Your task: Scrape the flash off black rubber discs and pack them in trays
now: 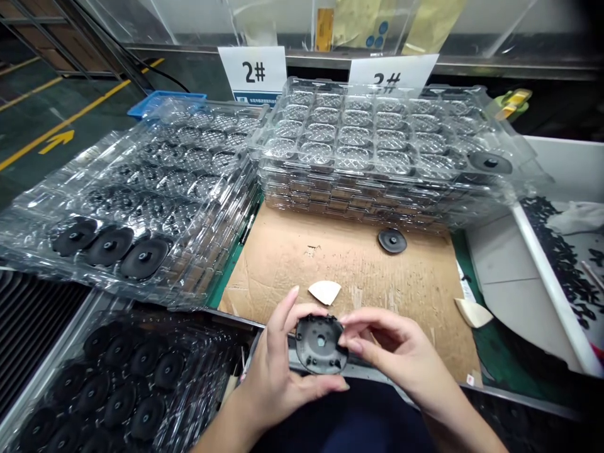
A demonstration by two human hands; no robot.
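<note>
A black oval plastic part (pixel 314 347) with small pegs along its edge and a hole in its middle is held up near the cardboard's front edge. My left hand (pixel 290 355) grips it from the left, thumb below and fingers above. At its right edge, my right hand (pixel 389 343) pinches with thumb and fingertips; whatever small piece may be between them is hidden. Beyond my hands a pale wedge-shaped piece (pixel 324 292) lies on the cardboard (pixel 283 251). Farther back on the right sits another black oval part (pixel 392 240).
Stacked clear trays stand at the back (pixel 353 157) and left (pixel 189 189); the left stack's top holds several black parts. Another tray of black parts (pixel 117 390) is lower left. A white bin (pixel 542 270) with small black pieces stands right, near a second pale wedge (pixel 473 313).
</note>
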